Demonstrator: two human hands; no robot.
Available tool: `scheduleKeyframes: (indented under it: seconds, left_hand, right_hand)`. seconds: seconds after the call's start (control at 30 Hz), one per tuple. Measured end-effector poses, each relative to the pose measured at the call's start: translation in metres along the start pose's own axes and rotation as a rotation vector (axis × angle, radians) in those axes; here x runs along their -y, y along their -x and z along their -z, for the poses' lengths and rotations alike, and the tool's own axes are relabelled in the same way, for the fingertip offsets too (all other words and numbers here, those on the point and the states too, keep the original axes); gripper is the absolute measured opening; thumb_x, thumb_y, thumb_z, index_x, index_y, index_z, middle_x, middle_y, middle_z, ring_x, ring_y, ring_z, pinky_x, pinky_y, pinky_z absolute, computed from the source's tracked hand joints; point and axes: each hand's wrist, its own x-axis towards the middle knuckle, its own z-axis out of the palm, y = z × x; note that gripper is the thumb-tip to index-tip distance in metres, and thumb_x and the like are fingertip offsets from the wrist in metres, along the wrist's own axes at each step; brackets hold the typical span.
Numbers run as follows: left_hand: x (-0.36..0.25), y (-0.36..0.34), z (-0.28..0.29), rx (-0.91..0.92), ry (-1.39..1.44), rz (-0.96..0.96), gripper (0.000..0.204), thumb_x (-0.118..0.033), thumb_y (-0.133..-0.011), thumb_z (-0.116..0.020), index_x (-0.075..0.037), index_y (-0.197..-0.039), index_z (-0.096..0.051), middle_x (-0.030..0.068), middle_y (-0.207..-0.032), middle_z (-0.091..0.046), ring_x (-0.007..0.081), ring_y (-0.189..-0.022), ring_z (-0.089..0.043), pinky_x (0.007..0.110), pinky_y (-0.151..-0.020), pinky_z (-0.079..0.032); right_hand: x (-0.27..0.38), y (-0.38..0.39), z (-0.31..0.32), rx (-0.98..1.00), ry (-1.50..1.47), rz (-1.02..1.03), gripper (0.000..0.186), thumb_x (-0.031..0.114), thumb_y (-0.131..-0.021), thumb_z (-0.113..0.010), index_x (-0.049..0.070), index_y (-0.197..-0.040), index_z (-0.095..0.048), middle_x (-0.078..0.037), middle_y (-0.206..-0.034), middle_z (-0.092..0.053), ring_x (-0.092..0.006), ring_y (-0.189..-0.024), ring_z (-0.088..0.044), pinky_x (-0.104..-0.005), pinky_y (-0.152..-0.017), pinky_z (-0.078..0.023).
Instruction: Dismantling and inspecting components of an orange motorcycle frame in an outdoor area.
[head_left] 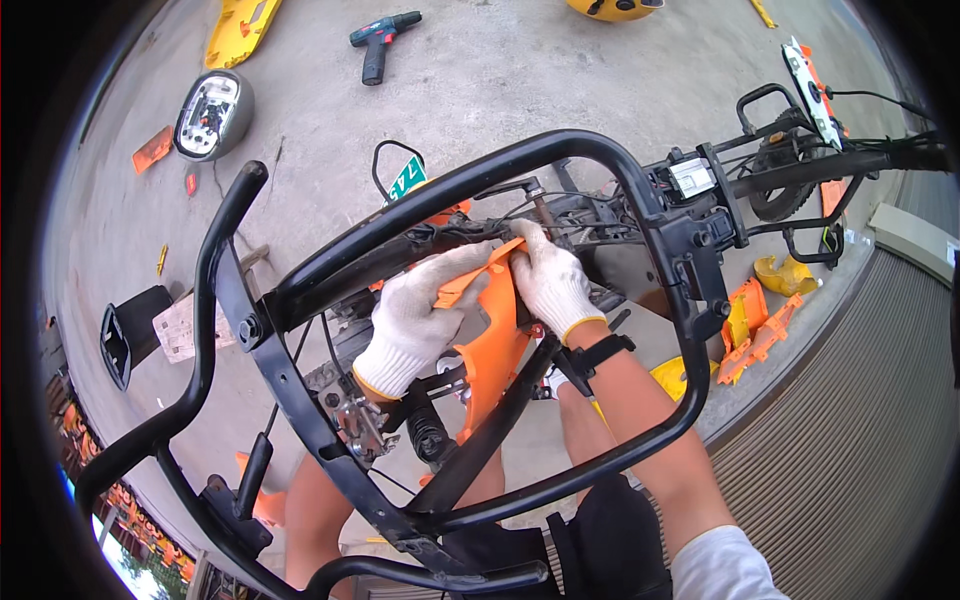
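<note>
Both my hands wear white knit gloves and reach down through the black tubular frame point(590, 142) of a stripped two-wheeler. An orange plastic panel point(490, 350), narrow and curved, stands between them, its lower end beside a slanting black tube. My left hand point(415, 315) is closed on the panel's left edge, fingers wrapped partly round it. Against its upper end, my right hand point(548, 278) is closed too, its thumb and fingertips pressing there. The fingertips of the right hand are partly hidden by the panel and the cables point(590, 210) behind it.
A cordless drill point(376, 46) lies on the concrete floor ahead. Left of it are a headlight point(212, 115) and a yellow panel point(240, 30). Orange and yellow body pieces point(750, 325) lie at the right, near a ribbed shutter point(850, 420). A black shock absorber point(428, 435) stands below my left hand.
</note>
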Motion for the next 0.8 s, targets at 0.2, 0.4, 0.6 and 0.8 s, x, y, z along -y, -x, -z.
scheduleKeyframes:
  seconds: [0.2,0.4,0.6,0.8]
  left_hand:
    - [0.005,0.004,0.013,0.093,-0.208,-0.466,0.052,-0.012,-0.075,-0.074,-0.006,-0.126,-0.065,0.0129,-0.099,-0.071,0.0341,-0.086,-0.07,0.037,-0.074,-0.056]
    - [0.023,0.032,0.032,0.267,-0.172,-0.516,0.053,-0.012,-0.075,-0.071,-0.001,-0.126,-0.061,0.0168,-0.094,-0.07,0.0351,-0.079,-0.07,0.04,-0.065,-0.056]
    - [0.05,0.046,0.034,0.449,-0.02,-0.275,0.061,-0.004,-0.07,-0.075,0.001,-0.128,-0.059,0.0189,-0.092,-0.069,0.0377,-0.081,-0.069,0.042,-0.069,-0.056]
    - [0.026,0.044,0.014,0.133,-0.061,-0.01,0.063,-0.018,-0.077,-0.082,-0.008,-0.134,-0.059,0.0166,-0.119,-0.068,0.027,-0.106,-0.069,0.035,-0.091,-0.054]
  right_hand:
    - [-0.017,-0.005,-0.005,-0.166,-0.383,0.26,0.032,-0.003,-0.085,-0.06,0.007,-0.115,-0.069,-0.017,-0.104,-0.071,-0.0271,-0.094,-0.071,-0.0322,-0.082,-0.056]
    - [-0.002,0.025,-0.011,-0.196,-0.363,0.258,0.031,0.005,-0.087,-0.063,0.01,-0.117,-0.068,-0.015,-0.102,-0.07,-0.0304,-0.091,-0.071,-0.0354,-0.079,-0.056]
    - [0.001,0.031,-0.008,-0.081,-0.202,0.275,0.029,0.011,-0.09,-0.062,0.01,-0.119,-0.067,-0.015,-0.102,-0.069,-0.0334,-0.093,-0.069,-0.0388,-0.079,-0.056]
    - [0.002,0.023,-0.014,-0.072,-0.162,0.337,0.031,0.012,-0.089,-0.063,0.013,-0.12,-0.065,-0.016,-0.101,-0.068,-0.035,-0.091,-0.068,-0.0413,-0.077,-0.056]
